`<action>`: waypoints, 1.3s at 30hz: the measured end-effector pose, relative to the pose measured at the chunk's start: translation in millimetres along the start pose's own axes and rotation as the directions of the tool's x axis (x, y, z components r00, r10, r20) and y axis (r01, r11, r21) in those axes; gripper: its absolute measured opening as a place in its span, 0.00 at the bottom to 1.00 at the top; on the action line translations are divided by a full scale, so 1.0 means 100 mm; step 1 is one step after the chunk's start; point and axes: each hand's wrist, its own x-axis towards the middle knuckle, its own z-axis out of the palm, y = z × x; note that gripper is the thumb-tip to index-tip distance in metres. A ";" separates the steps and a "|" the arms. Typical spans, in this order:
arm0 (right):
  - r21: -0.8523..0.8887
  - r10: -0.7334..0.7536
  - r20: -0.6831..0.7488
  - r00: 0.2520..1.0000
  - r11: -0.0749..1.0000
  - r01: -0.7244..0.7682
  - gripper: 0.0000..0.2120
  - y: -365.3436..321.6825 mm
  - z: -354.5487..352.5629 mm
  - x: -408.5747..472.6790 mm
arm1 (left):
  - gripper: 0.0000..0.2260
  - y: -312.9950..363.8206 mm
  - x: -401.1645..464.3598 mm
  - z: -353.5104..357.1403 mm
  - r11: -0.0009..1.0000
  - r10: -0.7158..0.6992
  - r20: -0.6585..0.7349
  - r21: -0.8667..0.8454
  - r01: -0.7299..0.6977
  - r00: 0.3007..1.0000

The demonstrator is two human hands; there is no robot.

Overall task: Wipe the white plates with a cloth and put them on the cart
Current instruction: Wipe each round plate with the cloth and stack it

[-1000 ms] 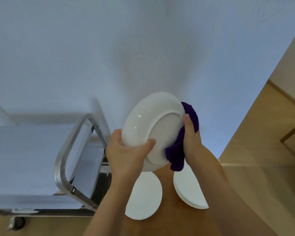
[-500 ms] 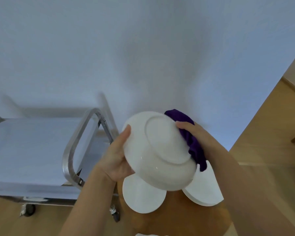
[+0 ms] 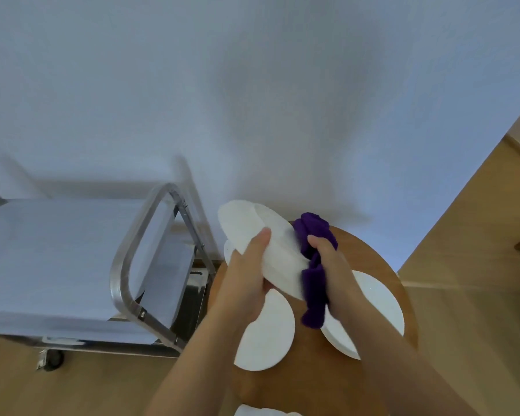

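One plate half behind forearm

Four white plates show for certain: one held, one peeking out behind it, and two on the table; a white edge at the bottom may be a fifth. One cloth, one cart, one table, two hands.

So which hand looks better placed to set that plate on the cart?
Probably the left hand: it already grips the plate and is nearer the cart, while the right hand holds the purple cloth.
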 end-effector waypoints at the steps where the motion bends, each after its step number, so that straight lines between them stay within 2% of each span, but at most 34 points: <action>1: 0.027 -0.002 0.001 1.000 1.000 0.002 0.07 0.06 0.04 -0.02 | 0.11 -0.05 -0.01 0.06 0.996 0.022 -0.001 0.089 -0.022 1.000; 3: 0.112 0.020 0.039 0.999 0.993 -0.025 0.09 0.14 0.13 -0.07 | 0.02 -0.13 -0.01 0.10 0.948 0.101 0.046 0.297 -0.110 0.994; 6: 0.271 -0.035 0.136 0.990 0.963 -0.003 0.18 0.16 0.18 -0.13 | 0.06 -0.16 -0.03 0.06 0.804 0.134 0.239 0.541 -0.247 0.962; 7: 0.313 -0.073 0.174 0.982 0.950 0.016 0.23 0.12 0.18 -0.14 | 0.09 -0.16 -0.04 0.04 0.715 0.121 0.291 0.637 -0.287 0.949; 9: 0.290 -0.089 0.237 0.967 0.957 0.017 0.34 0.00 0.13 -0.17 | 0.20 -0.14 -0.01 0.00 0.463 0.096 0.354 0.811 -0.357 0.930; 12: 0.136 -0.054 0.308 0.950 0.991 0.012 0.39 -0.19 0.12 -0.19 | 0.25 -0.07 0.05 -0.07 0.231 0.091 0.407 0.879 -0.417 0.909; 14: 0.007 -0.062 0.274 0.960 0.998 0.062 0.36 -0.24 0.17 -0.17 | 0.27 -0.05 0.09 -0.08 0.086 0.078 0.468 0.877 -0.473 0.880; 15: -0.043 -0.074 0.250 0.965 0.995 0.087 0.29 -0.24 0.19 -0.15 | 0.27 -0.05 0.11 -0.09 0.004 0.080 0.492 0.870 -0.494 0.867; 17: -0.071 -0.123 0.190 0.974 0.988 0.139 0.09 -0.23 0.21 -0.10 | 0.26 -0.07 0.17 -0.09 -0.154 0.068 0.524 0.846 -0.510 0.849; 18: -0.051 -0.133 0.153 0.979 0.989 0.142 0.05 -0.22 0.20 -0.08 | 0.27 -0.07 0.19 -0.12 -0.204 0.021 0.521 0.838 -0.506 0.853; 19: 0.014 -0.115 0.119 0.986 0.993 0.114 0.05 -0.20 0.17 -0.04 | 0.30 -0.04 0.21 -0.16 -0.196 -0.030 0.497 0.848 -0.493 0.867; 20: 0.121 -0.072 0.099 0.992 0.991 0.059 0.06 -0.18 0.14 -0.02 | 0.34 0.01 0.23 -0.23 -0.115 -0.048 0.463 0.878 -0.465 0.885; 21: 0.220 -0.022 0.082 0.996 0.975 0.003 0.06 -0.17 0.11 0.00 | 0.38 0.07 0.25 -0.32 0.011 -0.013 0.416 0.909 -0.416 0.909; 22: 0.287 0.020 0.071 0.997 0.957 -0.040 0.06 -0.17 0.08 0.01 | 0.41 0.14 0.29 -0.42 0.141 0.088 0.350 0.923 -0.359 0.933; 23: 0.320 0.047 0.062 0.997 0.945 -0.065 0.06 -0.17 0.04 0.02 | 0.42 0.19 0.32 -0.52 0.227 0.256 0.257 0.921 -0.317 0.932; 24: 0.322 0.054 0.055 0.997 0.944 -0.069 0.07 -0.18 0.01 0.03 | 0.41 0.23 0.35 -0.61 0.273 0.436 0.133 0.923 -0.271 0.890; 25: 0.308 0.057 0.050 0.997 0.949 -0.070 0.09 -0.18 -0.02 0.03 | 0.39 0.25 0.37 -0.68 0.361 0.534 -0.020 0.909 -0.206 0.846; 26: 0.276 0.055 0.041 0.998 0.959 -0.064 0.10 -0.19 -0.04 0.02 | 0.36 0.26 0.40 -0.73 0.536 0.500 -0.174 0.831 -0.145 0.849; 27: 0.240 0.052 0.032 0.998 0.969 -0.058 0.08 -0.19 -0.05 0.02 | 0.32 0.27 0.42 -0.76 0.759 0.338 -0.272 0.645 -0.090 0.901; 28: 0.207 0.042 0.025 0.999 0.977 -0.047 0.06 -0.20 -0.05 0.01 | 0.25 0.27 0.43 -0.78 0.930 0.116 -0.245 0.367 -0.019 0.963; 29: 0.190 0.030 0.041 0.999 0.981 -0.037 0.04 -0.20 -0.05 0.01 | 0.21 0.25 0.44 -0.81 0.992 -0.080 -0.131 0.086 0.092 0.988; 30: 0.176 0.027 0.063 0.998 0.984 -0.038 0.04 -0.20 -0.06 0.01 | 0.19 0.23 0.42 -0.84 0.975 -0.187 -0.027 -0.126 0.182 0.982; 32: 0.079 0.054 0.051 0.997 0.995 -0.058 0.10 -0.22 -0.06 0.00 | 0.19 0.16 0.41 -0.87 0.928 -0.205 0.089 -0.300 0.223 0.975; 35: -0.167 -0.044 -0.141 0.989 0.986 0.020 0.24 -0.25 -0.13 0.08 | 0.16 0.06 0.41 -0.88 0.904 -0.125 0.112 -0.397 0.160 0.986; 36: -0.160 -0.092 -0.189 0.978 0.985 0.061 0.20 -0.27 -0.14 0.13 | 0.16 0.04 0.41 -0.88 0.899 -0.105 0.111 -0.414 0.142 0.988; 37: -0.126 -0.119 -0.229 0.966 0.988 0.092 0.27 -0.29 -0.14 0.14 | 0.16 0.03 0.41 -0.88 0.897 -0.095 0.101 -0.423 0.129 0.990; 39: -0.104 -0.242 -0.247 0.938 0.969 0.223 0.26 -0.35 -0.11 0.14 | 0.18 0.00 0.40 -0.86 0.903 -0.089 0.057 -0.416 0.104 0.994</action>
